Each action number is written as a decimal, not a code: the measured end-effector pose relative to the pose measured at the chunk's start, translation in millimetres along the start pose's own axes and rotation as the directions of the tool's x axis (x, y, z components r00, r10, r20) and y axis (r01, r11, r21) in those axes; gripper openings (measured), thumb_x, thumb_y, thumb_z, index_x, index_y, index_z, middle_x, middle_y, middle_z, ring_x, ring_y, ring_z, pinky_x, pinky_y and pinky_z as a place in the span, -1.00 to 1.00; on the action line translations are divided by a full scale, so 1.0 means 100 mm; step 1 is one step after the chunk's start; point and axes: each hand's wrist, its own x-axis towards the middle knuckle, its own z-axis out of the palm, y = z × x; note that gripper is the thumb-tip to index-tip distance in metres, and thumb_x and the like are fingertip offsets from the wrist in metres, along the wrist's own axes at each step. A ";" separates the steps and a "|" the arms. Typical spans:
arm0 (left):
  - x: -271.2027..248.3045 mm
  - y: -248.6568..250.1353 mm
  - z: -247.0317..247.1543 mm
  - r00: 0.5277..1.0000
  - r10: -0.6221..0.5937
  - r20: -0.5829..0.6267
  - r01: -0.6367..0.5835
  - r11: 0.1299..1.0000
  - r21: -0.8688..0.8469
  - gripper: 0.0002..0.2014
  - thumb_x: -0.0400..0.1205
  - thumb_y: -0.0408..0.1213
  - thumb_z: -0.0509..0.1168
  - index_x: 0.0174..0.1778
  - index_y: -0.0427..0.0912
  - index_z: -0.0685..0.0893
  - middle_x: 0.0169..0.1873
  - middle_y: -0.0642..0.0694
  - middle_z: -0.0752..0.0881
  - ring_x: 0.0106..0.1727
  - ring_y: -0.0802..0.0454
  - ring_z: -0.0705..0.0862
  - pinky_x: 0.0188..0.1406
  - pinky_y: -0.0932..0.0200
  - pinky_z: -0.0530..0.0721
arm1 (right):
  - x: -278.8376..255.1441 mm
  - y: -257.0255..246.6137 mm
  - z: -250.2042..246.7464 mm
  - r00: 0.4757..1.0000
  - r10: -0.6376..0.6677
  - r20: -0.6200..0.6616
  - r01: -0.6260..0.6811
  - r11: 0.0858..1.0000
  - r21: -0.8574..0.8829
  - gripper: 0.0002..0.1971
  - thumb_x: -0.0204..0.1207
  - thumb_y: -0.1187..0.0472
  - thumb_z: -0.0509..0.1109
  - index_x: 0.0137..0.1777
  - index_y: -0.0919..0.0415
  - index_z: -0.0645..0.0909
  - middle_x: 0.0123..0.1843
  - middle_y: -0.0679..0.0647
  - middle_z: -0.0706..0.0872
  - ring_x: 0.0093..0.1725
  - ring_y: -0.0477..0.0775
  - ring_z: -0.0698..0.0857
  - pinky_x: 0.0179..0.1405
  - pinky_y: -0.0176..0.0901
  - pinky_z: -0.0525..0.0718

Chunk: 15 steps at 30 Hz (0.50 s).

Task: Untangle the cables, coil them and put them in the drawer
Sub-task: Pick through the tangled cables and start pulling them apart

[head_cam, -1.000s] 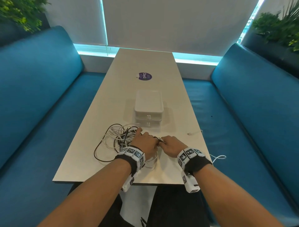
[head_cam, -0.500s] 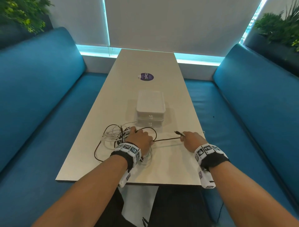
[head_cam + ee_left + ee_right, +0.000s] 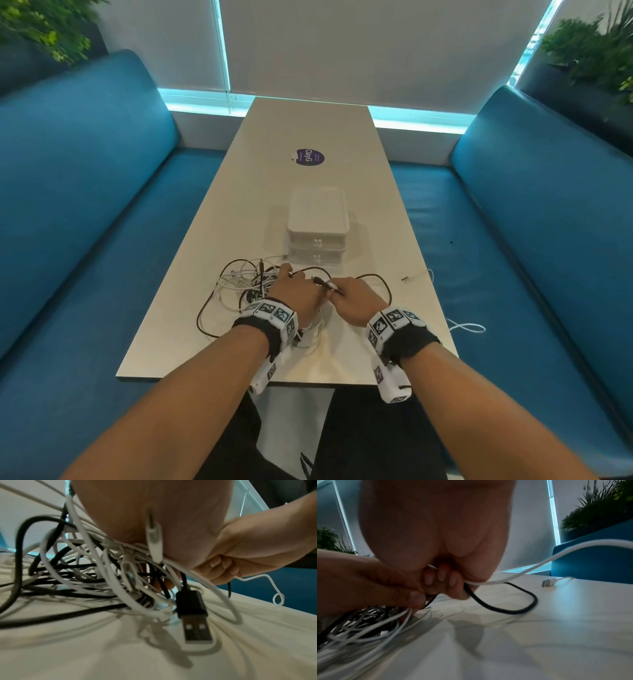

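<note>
Left hand [image 3: 297, 291] fingers pin the tangle [image 3: 246, 284]; right hand [image 3: 356, 299] fingers pinch the black cable [image 3: 501, 607]. Draw it out slowly, avoiding snags.

White table [image 3: 260, 192] with purple round sticker [image 3: 310, 157], blue benches [image 3: 85, 192] either side, corner plants [image 3: 596, 51], window blinds [image 3: 359, 44]

The right hand [image 3: 356, 301] comes back beside the left hand [image 3: 297, 295], and the black cable [image 3: 376, 278] now bends in a loop.

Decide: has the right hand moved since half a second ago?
Yes. The right hand has swung leftward, away from the table's right edge, and now meets the left hand.
</note>
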 end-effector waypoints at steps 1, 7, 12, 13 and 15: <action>-0.01 -0.01 -0.01 1.000 -0.012 -0.004 0.012 1.000 -0.019 -0.76 0.73 -0.11 0.05 0.00 0.09 0.65 -0.07 0.10 0.72 0.11 -0.07 0.59 0.40 -0.28 0.18 | 0.01 0.01 0.02 1.000 0.003 0.016 -0.003 1.000 -0.017 -0.78 0.69 0.17 0.21 -0.12 0.18 0.63 -0.06 0.19 0.76 -0.07 0.20 0.66 -0.14 -0.03 0.51; 0.00 -0.02 -0.04 0.996 -0.053 0.070 0.062 0.990 -0.127 -0.74 0.73 -0.10 0.04 -0.01 0.11 0.67 -0.18 0.12 0.66 0.12 -0.04 0.54 0.43 -0.24 0.14 | 0.03 0.08 0.03 1.000 -0.020 -0.019 0.019 0.999 -0.049 -0.80 0.68 0.14 0.27 -0.13 0.14 0.67 -0.14 0.11 0.76 -0.17 0.08 0.61 -0.22 -0.11 0.42; 0.05 -0.05 -0.05 0.992 -0.099 0.080 0.113 0.975 -0.191 -0.73 0.71 -0.07 0.04 -0.13 0.10 0.65 -0.20 0.10 0.69 0.06 -0.02 0.60 0.38 -0.18 0.17 | 0.02 0.12 0.08 0.993 -0.047 -0.104 0.032 0.989 -0.144 -0.81 0.67 0.06 0.28 -0.12 0.04 0.67 -0.20 0.05 0.76 -0.20 0.13 0.65 -0.20 0.00 0.59; 0.06 -0.04 -0.06 0.989 -0.117 0.088 0.132 0.973 -0.191 -0.73 0.70 -0.05 0.05 -0.14 0.08 0.66 -0.21 0.08 0.71 0.04 -0.02 0.61 0.36 -0.16 0.18 | 0.02 0.12 0.09 0.992 -0.051 -0.119 0.032 0.987 -0.157 -0.81 0.66 0.04 0.27 -0.12 0.01 0.67 -0.21 0.06 0.76 -0.20 0.14 0.66 -0.19 0.04 0.63; 0.06 -0.03 -0.07 0.985 -0.141 0.098 0.155 0.974 -0.163 -0.73 0.70 -0.02 0.09 -0.14 0.05 0.67 -0.25 0.06 0.69 0.01 -0.04 0.63 0.35 -0.17 0.20 | 0.00 0.13 0.10 0.986 -0.076 -0.150 0.048 0.981 -0.186 -0.79 0.67 0.01 0.25 -0.12 0.01 0.66 -0.25 0.06 0.75 -0.23 0.14 0.66 -0.21 0.06 0.65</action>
